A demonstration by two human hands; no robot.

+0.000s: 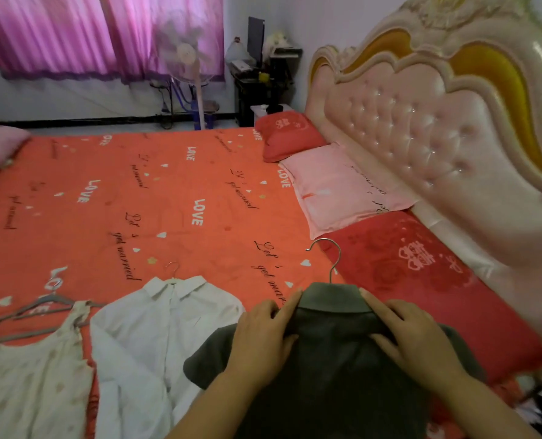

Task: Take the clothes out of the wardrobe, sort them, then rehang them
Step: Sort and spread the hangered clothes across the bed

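Three pieces of clothing lie in a row on the bed [136, 191] along the bottom of the frame, each on a hanger. There is a cream dress [32, 375] at the lower left, a white shirt [155, 327] next to it, and a dark grey shirt [326, 375] at the bottom middle. Both hands are on the grey shirt. The left hand [263, 334] rests on the shoulder toward the left of the frame and the right hand [418, 340] on the other shoulder. Their fingers lie mostly straight along the collar, pressing down and not wrapped around anything. The shirt's metal hook [334, 261] pokes out above the collar, just beside the red pillow [405, 280]. The shirt looks soft, thin and light, so it will likely flop and fold if it is picked up by the cloth alone. It could also slide off its hanger if tipped. The best place to take hold seems to be the hook, which is stiff and should carry the whole shirt. The cloth will not break, but tugging could wrinkle it or pull the collar out of shape.
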